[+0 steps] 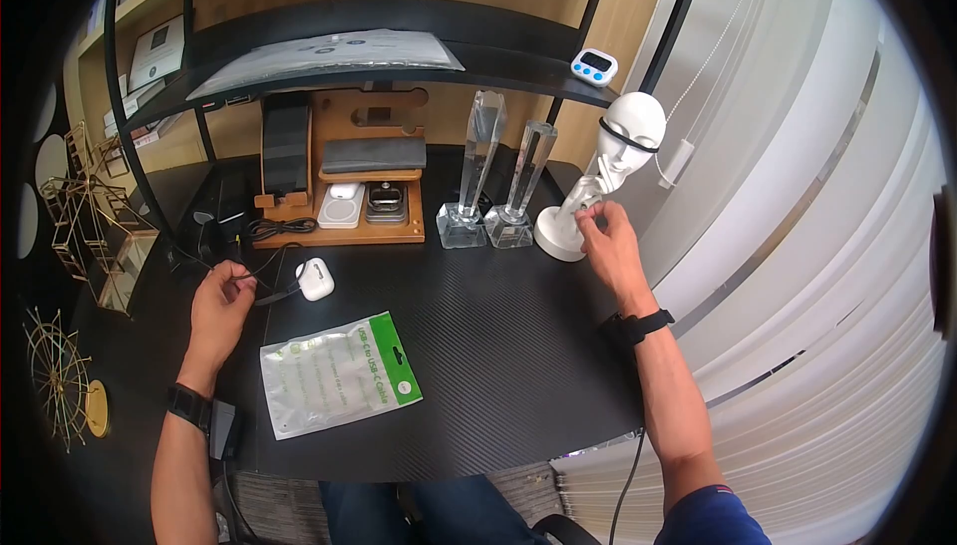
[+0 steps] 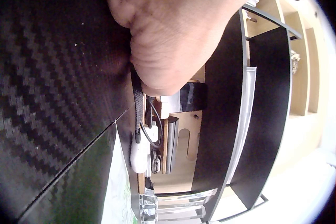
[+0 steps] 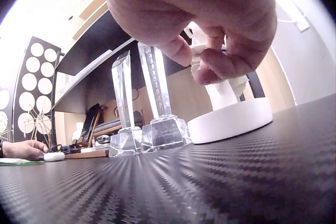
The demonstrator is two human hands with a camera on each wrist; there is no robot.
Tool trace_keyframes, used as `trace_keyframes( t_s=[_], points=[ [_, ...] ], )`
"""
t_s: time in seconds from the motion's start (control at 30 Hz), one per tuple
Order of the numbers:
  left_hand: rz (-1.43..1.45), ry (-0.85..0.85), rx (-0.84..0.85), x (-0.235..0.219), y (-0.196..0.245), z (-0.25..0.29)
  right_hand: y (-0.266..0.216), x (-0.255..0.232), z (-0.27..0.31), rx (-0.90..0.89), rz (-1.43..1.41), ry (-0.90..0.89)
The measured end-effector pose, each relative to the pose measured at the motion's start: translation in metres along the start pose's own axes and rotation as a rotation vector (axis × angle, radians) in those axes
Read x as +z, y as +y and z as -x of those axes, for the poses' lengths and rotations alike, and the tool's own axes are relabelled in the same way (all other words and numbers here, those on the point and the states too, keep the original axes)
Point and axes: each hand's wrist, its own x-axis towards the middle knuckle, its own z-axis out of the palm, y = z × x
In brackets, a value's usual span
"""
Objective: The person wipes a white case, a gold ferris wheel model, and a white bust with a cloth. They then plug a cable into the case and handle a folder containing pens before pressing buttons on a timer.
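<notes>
In the head view, my left hand (image 1: 221, 314) pinches the black strap (image 1: 275, 298) of a white earbud case (image 1: 316, 280) on the black desk. The strap runs from under that hand to the case (image 2: 139, 155) in the left wrist view. On the right, my right hand (image 1: 616, 261) has its thumb and fingertips at the raised hand of a white head figure (image 1: 631, 124). From the right wrist, those curled fingers (image 3: 215, 66) pinch at the figure above its round base (image 3: 231, 120); whether a small item sits between them is hidden.
A green-and-white cable pouch (image 1: 334, 375) lies at front centre. Behind are a wooden organizer (image 1: 374, 236), two crystal trophies (image 1: 482, 146) (image 1: 528, 171) and a black cable (image 1: 282, 227). Above, a shelf holds a white timer (image 1: 594, 67) and flat plastic sleeves (image 1: 329, 54). Gold wheel ornaments stand left.
</notes>
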Motion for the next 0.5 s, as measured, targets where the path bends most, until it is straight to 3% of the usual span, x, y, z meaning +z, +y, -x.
trace_keyframes(
  t_s=[0.5],
  points=[
    [0.009, 0.008, -0.01, -0.001, -0.002, -0.001, -0.011, -0.002, 0.003, 0.041, -0.129, 0.065]
  ],
)
